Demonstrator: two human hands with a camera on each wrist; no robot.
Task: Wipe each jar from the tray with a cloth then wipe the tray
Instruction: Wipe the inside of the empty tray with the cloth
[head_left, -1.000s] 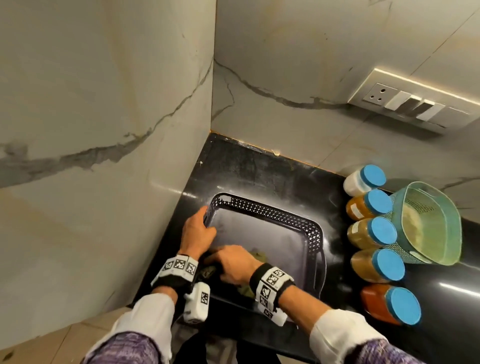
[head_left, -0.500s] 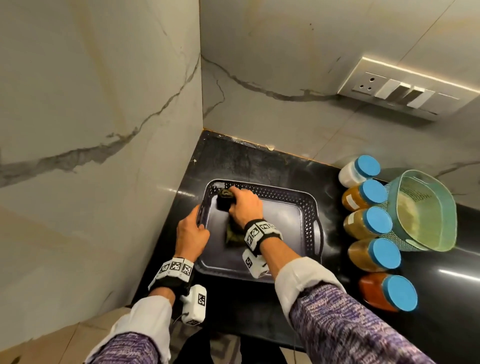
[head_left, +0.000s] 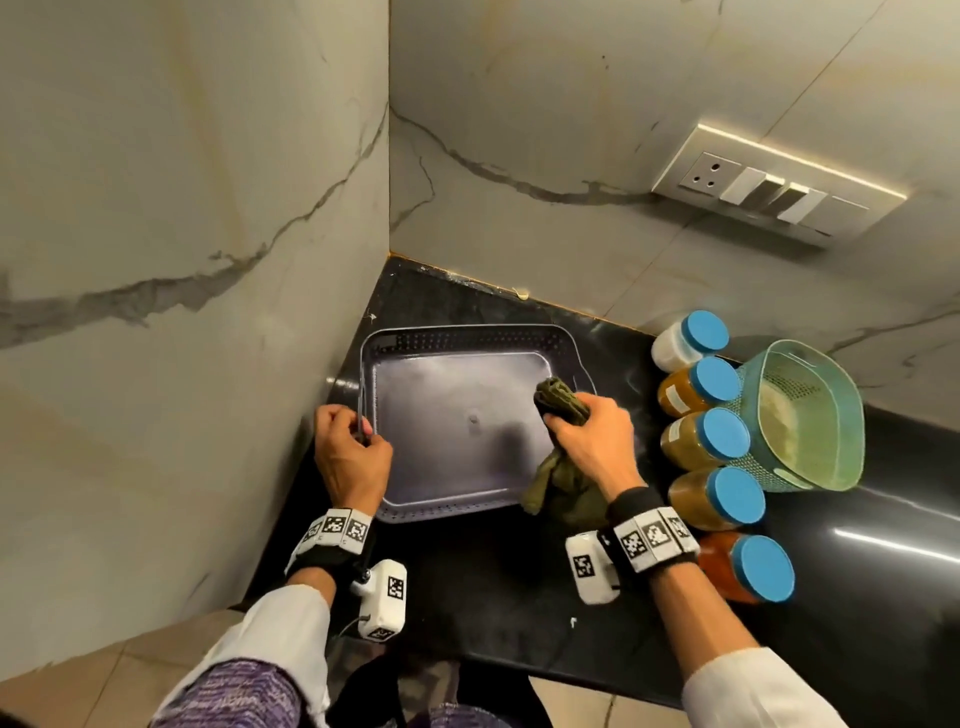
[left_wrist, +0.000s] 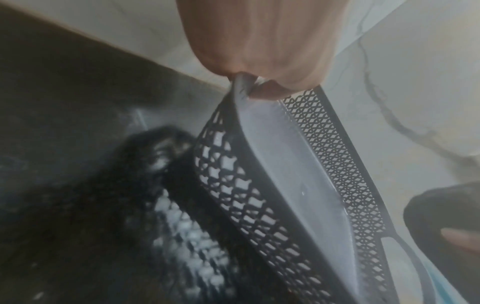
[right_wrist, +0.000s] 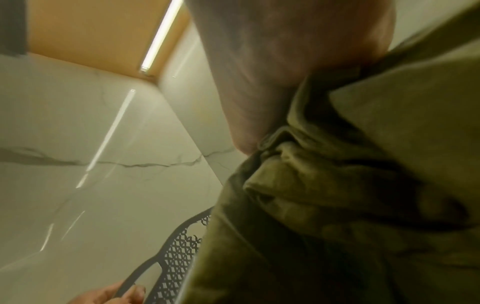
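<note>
A dark tray (head_left: 457, 426) with perforated walls lies in the counter's corner, nothing inside it. My left hand (head_left: 349, 447) pinches its left rim (left_wrist: 241, 86), lifting that side so the tray tilts. An olive green cloth (head_left: 560, 402) is bunched in my right hand (head_left: 587, 431) at the tray's right rim; its tail hangs over the near right corner. That cloth (right_wrist: 337, 205) fills the right wrist view beside the mesh wall (right_wrist: 176, 257). Several blue-lidded jars (head_left: 714, 441) stand in a row on the counter right of the tray.
A teal mesh basket (head_left: 800, 415) sits right of the jars. Marble walls close in on the left and behind. A switch plate (head_left: 774, 192) is on the back wall. The black counter (head_left: 488, 582) shows bare in front of the tray.
My right hand has carried the cloth from the tray's far left corner over to its right rim. My left hand now pinches the left rim and has tilted the tray up.
</note>
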